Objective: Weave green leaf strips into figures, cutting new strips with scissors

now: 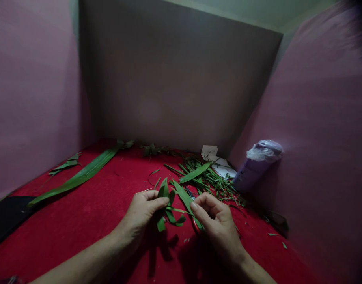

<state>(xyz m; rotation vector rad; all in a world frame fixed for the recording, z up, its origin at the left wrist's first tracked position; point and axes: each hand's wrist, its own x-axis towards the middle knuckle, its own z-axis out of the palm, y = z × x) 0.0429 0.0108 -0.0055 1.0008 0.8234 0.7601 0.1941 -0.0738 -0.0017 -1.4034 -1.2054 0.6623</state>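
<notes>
Between thumb and fingers, my left hand (147, 208) grips a bundle of folded green leaf strips (163, 192), whose loose ends curl out below and to the right. My right hand (215, 215) is closed in a pinch just right of the bundle. A thin strip reaches from the bundle toward its fingertips; whatever they hold is too small to make out. Under and beside the right hand lie a broad green leaf (183, 194) and scissors (195, 225) with red handles and dark blades, partly hidden by the hand and leaf.
Cut stems and leaves (215, 179) are heaped at the back right, near white papers (224, 167) and a purple container (254, 169) topped with clear plastic. One long leaf (83, 173) lies on the left of the red cloth (89, 215), near a black flat object (9, 217). Walls enclose three sides.
</notes>
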